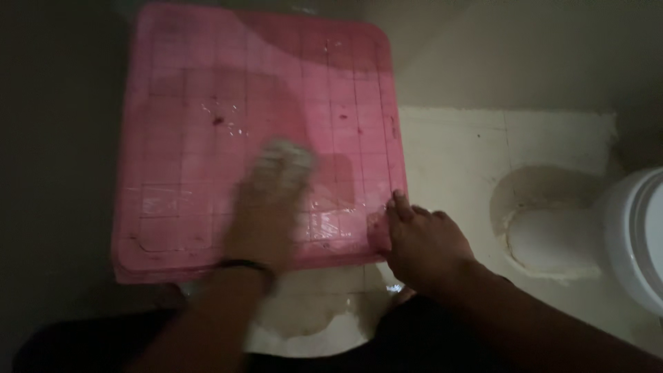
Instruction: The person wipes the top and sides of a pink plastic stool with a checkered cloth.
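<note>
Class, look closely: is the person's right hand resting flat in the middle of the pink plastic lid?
No: the right hand grips the near right edge of the pink plastic lid.

**What the dim view leaves unclear**

The left hand (266, 214) is smeared by motion blur, and the pale thing (284, 157) under its fingers cannot be identified. The pink lid (207, 83) is cut off at the top edge. The white toilet (639, 235) runs past the right edge. The left side is too dark to read.
</note>
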